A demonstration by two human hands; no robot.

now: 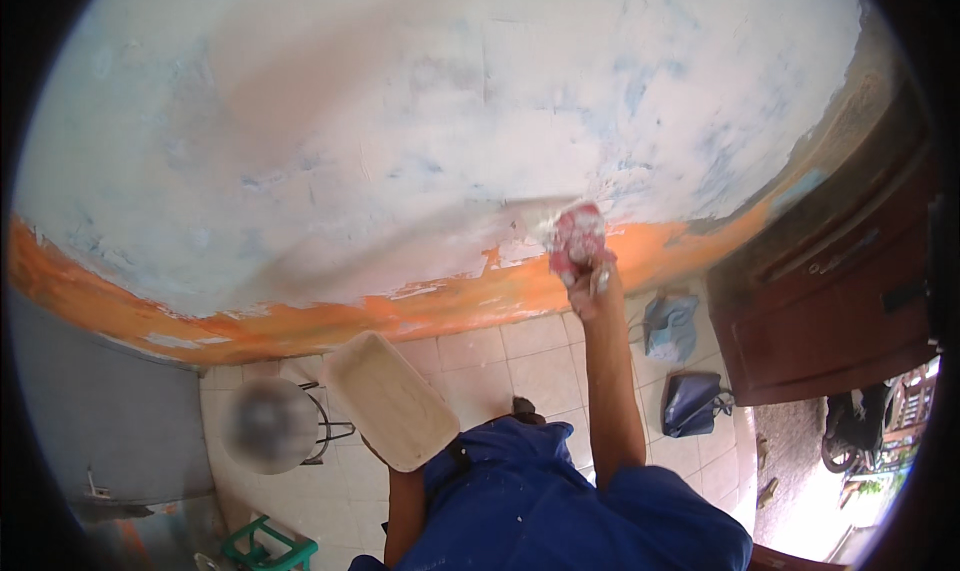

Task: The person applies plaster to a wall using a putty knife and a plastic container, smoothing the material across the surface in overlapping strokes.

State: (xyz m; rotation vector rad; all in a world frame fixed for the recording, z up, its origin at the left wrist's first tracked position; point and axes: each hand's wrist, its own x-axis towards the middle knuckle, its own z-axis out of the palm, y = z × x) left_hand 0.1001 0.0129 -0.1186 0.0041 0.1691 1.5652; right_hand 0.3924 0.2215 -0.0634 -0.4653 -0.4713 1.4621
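Observation:
My right hand (592, 289) is raised to the wall, closed around a red scraper (579, 233) smeared with white paste. Its front edge is blurred and meets the wall just above the orange band. The pale, patchy wall (400, 111) carries white filler with bluish spots and a soft shadow. On my left, a cream rectangular tray (392, 401) is held up, tilted, with a pale coating inside. My left forearm (405, 516) runs up under it; the tray hides most of that hand's fingers.
Below left stands a round stool (268, 423) with a dark, blurred middle; a green plastic stool (268, 546) is nearer. On the tiled floor at right lie a light blue bag (670, 328) and a dark blue bag (692, 404). A brown door (830, 291) stands by the doorway, with a motorbike outside.

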